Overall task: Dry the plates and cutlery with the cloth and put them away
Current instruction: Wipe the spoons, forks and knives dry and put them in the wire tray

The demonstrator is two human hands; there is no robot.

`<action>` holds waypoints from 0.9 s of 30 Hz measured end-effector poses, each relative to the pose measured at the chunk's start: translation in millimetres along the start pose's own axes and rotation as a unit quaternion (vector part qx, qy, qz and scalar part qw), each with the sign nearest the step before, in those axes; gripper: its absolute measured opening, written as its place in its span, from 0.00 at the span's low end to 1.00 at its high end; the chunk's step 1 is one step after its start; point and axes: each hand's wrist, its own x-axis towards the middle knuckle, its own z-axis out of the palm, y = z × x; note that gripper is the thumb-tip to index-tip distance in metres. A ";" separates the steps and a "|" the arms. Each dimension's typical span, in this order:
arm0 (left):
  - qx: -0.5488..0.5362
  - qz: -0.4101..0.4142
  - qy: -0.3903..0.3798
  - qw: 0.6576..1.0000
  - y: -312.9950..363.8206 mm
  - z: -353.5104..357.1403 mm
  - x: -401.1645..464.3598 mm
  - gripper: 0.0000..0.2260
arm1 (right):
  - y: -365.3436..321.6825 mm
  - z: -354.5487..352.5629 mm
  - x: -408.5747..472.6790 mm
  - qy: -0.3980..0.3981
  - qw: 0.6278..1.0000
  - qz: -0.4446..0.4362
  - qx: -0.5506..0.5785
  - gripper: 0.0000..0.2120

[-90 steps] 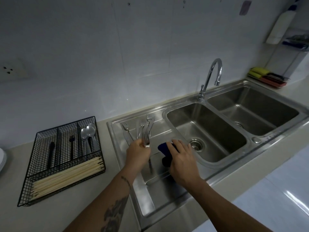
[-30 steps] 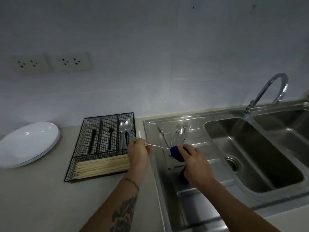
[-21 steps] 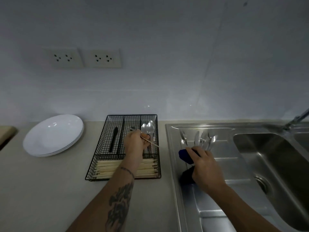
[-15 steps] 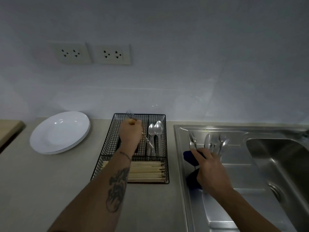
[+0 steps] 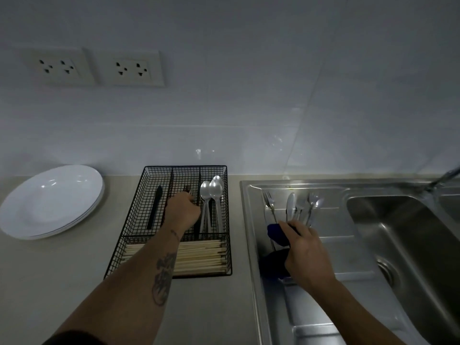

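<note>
Head view, left hand (image 5: 183,210): reaches into the middle upper compartment of the black wire tray (image 5: 139,215); the grip is curled closed around a fork (image 5: 187,188), whose tines show just beyond the knuckles. The low, forward reach suggests the fork is being laid down tines away from the person, matching the pieces already sorted.

Head view, right hand (image 5: 306,255): rests over the draining board of the steel sink (image 5: 251,220); the grip is closed on a dark blue cloth (image 5: 277,236) together with the handles of a bunch of cutlery (image 5: 298,205). Holding cloth and cutlery in one hand probably keeps the undried pieces ready while the other hand files away.

Head view, cutlery in the right hand: bright metal forks and at least one knife blade fan upward from the fist; whether they are wet cannot be told in the dim light.

Head view, tray contents: a dark knife (image 5: 154,207) lies in the left compartment, spoons (image 5: 211,195) in the right one, bowls away from the person, and pale chopsticks (image 5: 199,255) fill the long near compartment. One type per compartment explains the fork's destination.

Head view, plates (image 5: 49,202): a white stack stands on the tabletop (image 5: 62,282) left of the tray, apart from it; judged already put aside.

Head view, stage: cutlery partly sorted, several pieces remaining.
</note>
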 end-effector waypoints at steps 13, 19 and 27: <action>0.029 0.207 0.120 0.970 54.4 21.7 -35.7 0.08 | 31.7 -22.4 -12.6 0.022 0.997 0.075 -0.003 0.30; 0.019 0.209 -0.048 0.976 108.7 105.9 -71.3 0.09 | 54.1 -26.8 -16.0 0.006 0.995 0.097 -0.020 0.30; 0.088 0.130 -0.035 0.987 132.8 162.6 -74.9 0.04 | 92.9 -28.0 -24.3 -0.001 0.995 0.097 0.019 0.29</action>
